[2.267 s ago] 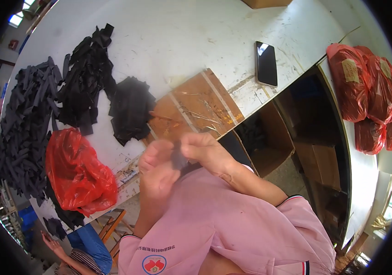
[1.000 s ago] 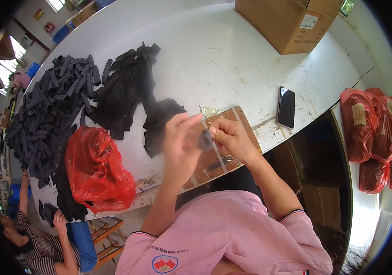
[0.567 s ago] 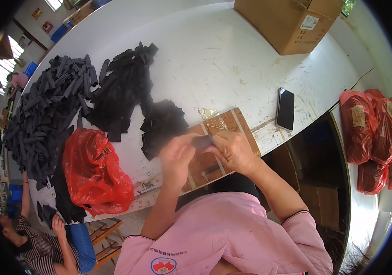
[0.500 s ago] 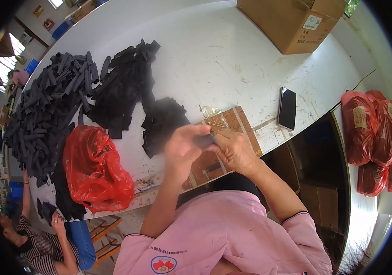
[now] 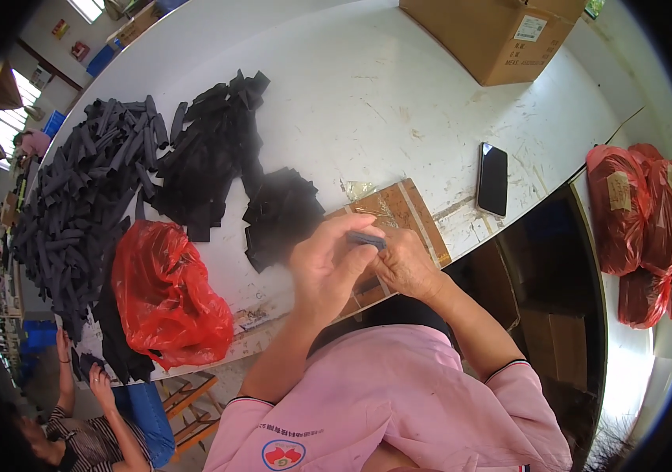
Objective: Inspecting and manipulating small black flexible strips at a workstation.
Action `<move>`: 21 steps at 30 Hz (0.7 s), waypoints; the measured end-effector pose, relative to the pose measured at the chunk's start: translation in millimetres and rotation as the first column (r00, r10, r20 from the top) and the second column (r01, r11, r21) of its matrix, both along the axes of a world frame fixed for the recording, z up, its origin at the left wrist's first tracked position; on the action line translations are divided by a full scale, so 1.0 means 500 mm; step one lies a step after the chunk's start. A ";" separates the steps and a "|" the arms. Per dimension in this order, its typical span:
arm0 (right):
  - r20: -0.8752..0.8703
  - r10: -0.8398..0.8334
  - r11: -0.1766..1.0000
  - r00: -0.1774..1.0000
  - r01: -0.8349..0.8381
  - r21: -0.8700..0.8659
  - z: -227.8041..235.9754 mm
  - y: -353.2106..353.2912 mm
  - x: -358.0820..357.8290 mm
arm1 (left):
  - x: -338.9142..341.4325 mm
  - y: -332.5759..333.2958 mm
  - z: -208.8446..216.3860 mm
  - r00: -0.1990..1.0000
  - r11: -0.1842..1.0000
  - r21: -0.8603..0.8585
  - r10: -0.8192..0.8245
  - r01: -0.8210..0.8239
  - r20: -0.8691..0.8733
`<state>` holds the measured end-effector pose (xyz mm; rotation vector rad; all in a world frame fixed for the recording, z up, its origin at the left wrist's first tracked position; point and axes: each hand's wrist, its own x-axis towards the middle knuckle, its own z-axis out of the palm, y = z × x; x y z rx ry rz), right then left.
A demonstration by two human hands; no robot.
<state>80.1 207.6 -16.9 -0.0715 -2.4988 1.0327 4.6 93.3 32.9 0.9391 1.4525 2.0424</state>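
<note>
Above a brown wooden board (image 5: 418,208) at the table's near edge, both hands meet on a small dark grey rolled fabric piece (image 5: 366,239). My left hand (image 5: 324,263) pinches it between thumb and fingers. My right hand (image 5: 408,266) is closed at its right end, where the fingertips hide part of the piece. Just beyond my left hand lies a stack of flat black fabric pieces (image 5: 281,208). Farther left is a larger black fabric pile (image 5: 214,157), beside a big heap of dark grey rolled pieces (image 5: 84,189).
A crumpled red plastic bag (image 5: 167,291) sits at the left near edge. A black phone (image 5: 492,179) lies to the right. A cardboard box (image 5: 485,39) stands at the back. Tied red bags (image 5: 638,212) are at far right. Another person (image 5: 96,429) handles dark fabric at lower left.
My left hand has turned and its fingers curl more around the fabric piece, which now shows as a narrow roll. My right hand stays nearly in place. The view has shifted slightly.
</note>
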 end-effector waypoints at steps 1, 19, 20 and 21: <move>0.029 0.008 1.000 1.000 -0.007 -0.009 0.016 0.001 0.002 | -0.003 -0.007 0.004 0.999 0.999 0.039 -0.011 0.009 0.053; 0.031 0.003 0.995 1.000 -0.006 0.098 0.030 -0.008 -0.013 | -0.031 -0.026 -0.030 0.975 0.963 0.193 0.160 -0.188 0.155; 0.045 -0.002 0.997 0.999 -0.002 0.083 0.036 -0.005 -0.015 | -0.040 -0.022 -0.026 0.977 0.968 0.137 0.204 -0.211 0.062; 0.041 0.020 0.996 0.999 -0.023 0.084 0.046 0.004 -0.013 | -0.042 -0.022 -0.029 0.964 0.963 0.059 0.263 -0.265 0.029</move>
